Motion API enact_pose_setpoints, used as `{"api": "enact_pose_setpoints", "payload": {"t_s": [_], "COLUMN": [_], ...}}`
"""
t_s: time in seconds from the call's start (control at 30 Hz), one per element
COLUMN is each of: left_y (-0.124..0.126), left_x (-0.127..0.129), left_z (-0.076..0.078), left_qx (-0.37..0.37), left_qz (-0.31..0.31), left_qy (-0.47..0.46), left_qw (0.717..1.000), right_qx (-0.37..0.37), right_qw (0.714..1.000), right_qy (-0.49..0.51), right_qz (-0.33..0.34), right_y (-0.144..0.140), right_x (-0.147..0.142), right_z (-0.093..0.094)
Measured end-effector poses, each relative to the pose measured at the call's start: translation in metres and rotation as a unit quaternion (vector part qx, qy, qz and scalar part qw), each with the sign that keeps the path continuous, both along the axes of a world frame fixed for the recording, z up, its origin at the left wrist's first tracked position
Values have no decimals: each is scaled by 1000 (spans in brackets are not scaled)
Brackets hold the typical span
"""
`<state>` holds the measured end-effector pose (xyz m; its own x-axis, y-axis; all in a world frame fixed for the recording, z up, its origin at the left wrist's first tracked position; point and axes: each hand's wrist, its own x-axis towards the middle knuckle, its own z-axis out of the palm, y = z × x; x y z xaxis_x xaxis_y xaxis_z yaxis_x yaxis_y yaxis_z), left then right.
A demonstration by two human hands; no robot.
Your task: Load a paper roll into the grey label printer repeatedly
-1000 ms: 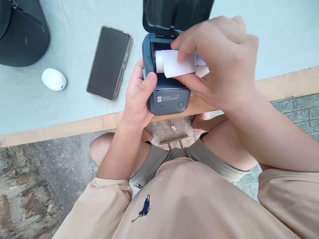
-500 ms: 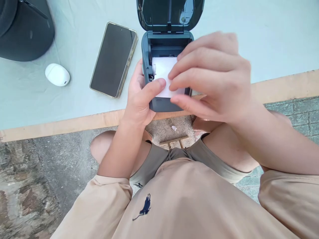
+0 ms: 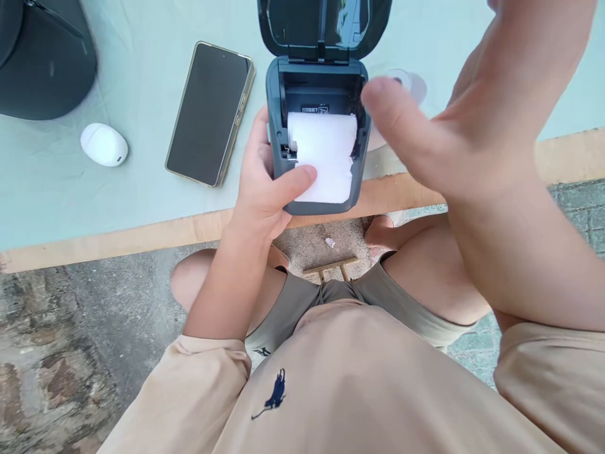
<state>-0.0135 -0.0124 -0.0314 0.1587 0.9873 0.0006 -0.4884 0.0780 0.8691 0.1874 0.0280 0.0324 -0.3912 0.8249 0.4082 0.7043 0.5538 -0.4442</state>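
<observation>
My left hand [image 3: 262, 180] grips a small dark portable label printer [image 3: 278, 189] from its left side, the thumb pressing on the paper. The printer's lid [image 3: 302, 28] stands raised at the far side. Inside lies a white paper roll [image 3: 324, 142], its loose end spread over the front edge, with a torn-looking right side. To the right of the printer hovers my right hand [image 3: 491, 107], holding nothing that shows. Its thumb is stretched out towards the printer, blurred by motion, and its other fingers are mostly hidden or cut off at the top.
Left of the printer lie a smartphone [image 3: 210, 113] and a white earbud case [image 3: 104, 144]. A dark bag-like object [image 3: 51, 69] stands at the far left. Behind my right hand is a pale round thing [image 3: 401, 79], partly hidden. The table's wooden edge [image 3: 142, 241] runs in front.
My right hand has come off the paper and swung up and right, its thumb spreading. The paper's end now reaches further over the printer's front. My left hand keeps its hold.
</observation>
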Motion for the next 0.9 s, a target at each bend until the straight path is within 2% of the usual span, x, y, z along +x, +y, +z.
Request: {"api": "enact_pose_setpoints", "payload": {"t_s": [0.1,0.17,0.27,0.37,0.43,0.53,0.63,0.77,0.9], "left_y": [0,-1,-2,-4,-5,-4,-1,1,2], "left_x": [-1,-1,-1,0,1,5,9,10,7], "left_z": [0,1,3,7,10,15,17,14,7], "left_qx": [6,6,-4,-17,-21,-11,6,48,18], "left_qz": [-8,-2,12,15,14,7,-4,0,-4], "left_qy": [17,21,31,33,14,-29,-41,-47,-49], "left_qw": [1000,1000,999,999,1000,999,999,998,999], "right_qx": [-9,-9,19,39,45,15,1,2,3], "right_qw": [997,996,994,989,989,990,987,988,988], "right_qy": [66,86,43,24,27,10,5,-18,-6], "right_qz": [-26,12,102,143,139,139,162,152,157], "right_y": [4,2,-1,-2,-2,-3,-8,-16,-18], "right_x": [-1,-4,-7,-7,-6,-8,-12,-17,-18], "right_z": [1,4,7,6,5,7,11,14,12]}}
